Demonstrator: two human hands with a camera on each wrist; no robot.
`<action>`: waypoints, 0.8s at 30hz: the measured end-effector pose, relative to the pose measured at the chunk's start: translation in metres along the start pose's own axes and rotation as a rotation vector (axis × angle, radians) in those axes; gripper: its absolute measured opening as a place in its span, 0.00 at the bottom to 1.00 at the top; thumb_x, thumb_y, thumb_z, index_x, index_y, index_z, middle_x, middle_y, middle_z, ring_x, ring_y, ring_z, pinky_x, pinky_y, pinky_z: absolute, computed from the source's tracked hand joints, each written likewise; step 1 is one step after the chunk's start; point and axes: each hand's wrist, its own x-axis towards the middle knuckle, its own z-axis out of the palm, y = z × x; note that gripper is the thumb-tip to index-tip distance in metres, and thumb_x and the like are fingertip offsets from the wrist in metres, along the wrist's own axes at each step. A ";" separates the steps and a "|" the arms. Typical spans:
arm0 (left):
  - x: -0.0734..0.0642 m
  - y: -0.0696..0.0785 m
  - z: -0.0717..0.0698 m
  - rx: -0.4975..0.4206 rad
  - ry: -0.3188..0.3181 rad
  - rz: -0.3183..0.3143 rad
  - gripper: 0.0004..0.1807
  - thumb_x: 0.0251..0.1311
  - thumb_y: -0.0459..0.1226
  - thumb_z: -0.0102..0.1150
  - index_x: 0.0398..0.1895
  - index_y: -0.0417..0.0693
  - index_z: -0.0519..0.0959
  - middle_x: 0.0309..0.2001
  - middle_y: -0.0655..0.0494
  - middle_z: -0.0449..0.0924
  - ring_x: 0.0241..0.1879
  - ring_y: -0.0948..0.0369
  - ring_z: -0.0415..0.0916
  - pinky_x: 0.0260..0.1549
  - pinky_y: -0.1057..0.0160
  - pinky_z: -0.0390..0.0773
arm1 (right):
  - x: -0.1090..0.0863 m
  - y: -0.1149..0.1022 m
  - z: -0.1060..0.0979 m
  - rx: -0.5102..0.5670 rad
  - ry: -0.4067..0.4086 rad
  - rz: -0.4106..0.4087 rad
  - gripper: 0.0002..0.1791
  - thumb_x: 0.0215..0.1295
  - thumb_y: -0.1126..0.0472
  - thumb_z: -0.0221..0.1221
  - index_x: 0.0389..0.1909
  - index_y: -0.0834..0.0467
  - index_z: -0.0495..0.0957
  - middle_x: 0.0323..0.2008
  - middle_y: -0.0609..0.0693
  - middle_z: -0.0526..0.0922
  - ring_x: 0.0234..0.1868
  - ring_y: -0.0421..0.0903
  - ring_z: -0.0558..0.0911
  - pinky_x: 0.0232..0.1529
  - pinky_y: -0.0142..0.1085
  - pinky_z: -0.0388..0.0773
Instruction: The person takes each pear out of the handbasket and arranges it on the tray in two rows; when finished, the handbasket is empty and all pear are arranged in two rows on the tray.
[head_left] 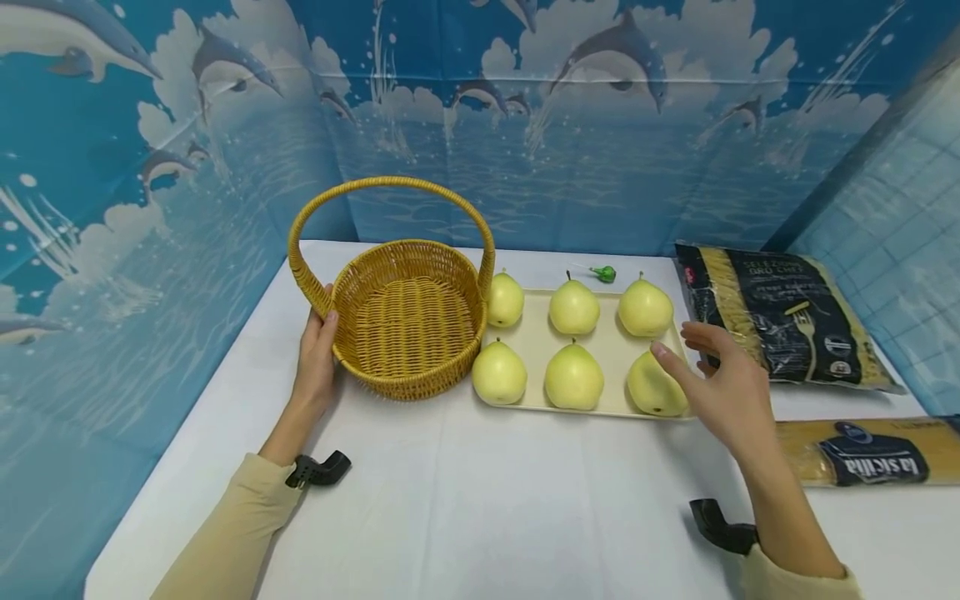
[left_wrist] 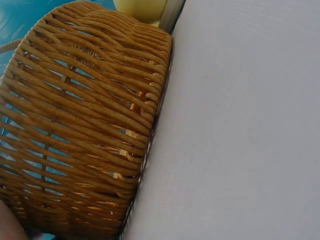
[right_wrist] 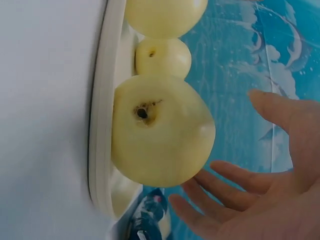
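A wicker basket (head_left: 408,383) with a tall arched handle stands on the left of the table, its inside bare. My left hand (head_left: 315,358) holds it at the left side, thumb and fingertips at the handle's base; most of those fingers are hidden. Beside the basket lies a cream tray (head_left: 536,337) with several yellow-green pears in two rows. Over the tray's right end is my right hand (head_left: 731,392), thumb and fingers spread around the near right pear (right_wrist: 162,132). In the right wrist view the fingertips reach the pear's lower edge, while the thumb stands apart from it.
Right of the tray lies a black and yellow pasta bag (head_left: 795,321), with a long pasta pack (head_left: 873,454) in front of it. A small green object (head_left: 604,273) sits behind the tray. Dolphin-printed cloth (head_left: 480,150) hangs behind the white table.
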 end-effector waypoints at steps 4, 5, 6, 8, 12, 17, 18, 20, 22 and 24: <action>0.001 -0.001 0.003 0.012 -0.003 0.006 0.34 0.84 0.52 0.40 0.87 0.59 0.48 0.86 0.59 0.47 0.85 0.59 0.45 0.84 0.55 0.45 | 0.002 0.002 -0.004 -0.060 -0.023 -0.045 0.45 0.76 0.37 0.59 0.81 0.62 0.60 0.73 0.73 0.68 0.72 0.74 0.68 0.64 0.73 0.69; 0.002 -0.001 0.004 0.012 -0.004 0.005 0.35 0.84 0.52 0.40 0.87 0.58 0.48 0.86 0.59 0.47 0.84 0.59 0.46 0.84 0.55 0.46 | 0.002 0.003 -0.005 -0.075 -0.024 -0.058 0.45 0.76 0.37 0.59 0.81 0.61 0.59 0.74 0.73 0.67 0.72 0.75 0.67 0.64 0.75 0.67; 0.002 0.000 0.005 0.015 -0.005 0.006 0.35 0.84 0.52 0.40 0.87 0.57 0.48 0.86 0.59 0.47 0.84 0.59 0.47 0.84 0.55 0.46 | 0.002 0.005 -0.006 -0.089 -0.021 -0.073 0.45 0.76 0.37 0.59 0.82 0.60 0.58 0.75 0.73 0.65 0.73 0.76 0.65 0.63 0.77 0.65; 0.002 0.000 0.006 0.024 -0.010 0.005 0.35 0.84 0.51 0.40 0.87 0.56 0.47 0.86 0.58 0.48 0.84 0.59 0.47 0.84 0.55 0.47 | 0.001 0.008 -0.008 -0.111 -0.012 -0.108 0.45 0.76 0.38 0.59 0.83 0.59 0.57 0.77 0.72 0.63 0.74 0.77 0.63 0.63 0.79 0.62; 0.000 0.002 0.005 0.091 -0.009 0.011 0.36 0.84 0.52 0.41 0.87 0.55 0.47 0.85 0.56 0.50 0.84 0.58 0.50 0.84 0.53 0.49 | -0.003 0.013 -0.012 -0.144 -0.049 -0.170 0.45 0.78 0.40 0.58 0.84 0.58 0.54 0.79 0.72 0.59 0.75 0.77 0.60 0.65 0.79 0.59; -0.006 0.006 0.002 0.259 0.027 0.055 0.36 0.83 0.53 0.41 0.87 0.51 0.50 0.83 0.49 0.56 0.81 0.50 0.57 0.80 0.45 0.59 | -0.008 0.017 -0.014 -0.193 -0.078 -0.243 0.48 0.77 0.40 0.59 0.85 0.58 0.49 0.81 0.71 0.53 0.78 0.76 0.54 0.68 0.80 0.54; -0.008 0.008 0.002 0.304 0.041 0.075 0.36 0.83 0.53 0.42 0.86 0.50 0.51 0.82 0.47 0.58 0.81 0.49 0.58 0.80 0.44 0.59 | -0.009 0.019 -0.014 -0.204 -0.069 -0.256 0.49 0.77 0.40 0.59 0.85 0.58 0.48 0.82 0.70 0.51 0.79 0.76 0.53 0.69 0.79 0.52; -0.010 0.011 0.003 0.390 0.086 0.126 0.36 0.83 0.52 0.44 0.86 0.51 0.51 0.82 0.46 0.58 0.81 0.48 0.56 0.79 0.41 0.58 | -0.011 0.022 -0.014 -0.232 -0.046 -0.280 0.50 0.76 0.40 0.60 0.86 0.58 0.47 0.83 0.70 0.48 0.80 0.76 0.51 0.71 0.79 0.49; -0.013 0.017 0.003 0.469 0.155 0.200 0.37 0.82 0.51 0.46 0.87 0.53 0.50 0.83 0.49 0.56 0.82 0.51 0.53 0.80 0.40 0.55 | -0.013 0.025 -0.015 -0.254 -0.022 -0.305 0.50 0.76 0.40 0.60 0.86 0.58 0.46 0.83 0.69 0.46 0.81 0.75 0.49 0.74 0.77 0.46; -0.016 0.025 0.002 0.538 0.244 0.302 0.38 0.81 0.49 0.49 0.87 0.54 0.48 0.84 0.52 0.53 0.83 0.55 0.50 0.82 0.42 0.52 | -0.013 0.027 -0.015 -0.274 0.000 -0.336 0.50 0.76 0.40 0.60 0.86 0.58 0.46 0.84 0.69 0.45 0.81 0.75 0.48 0.76 0.76 0.43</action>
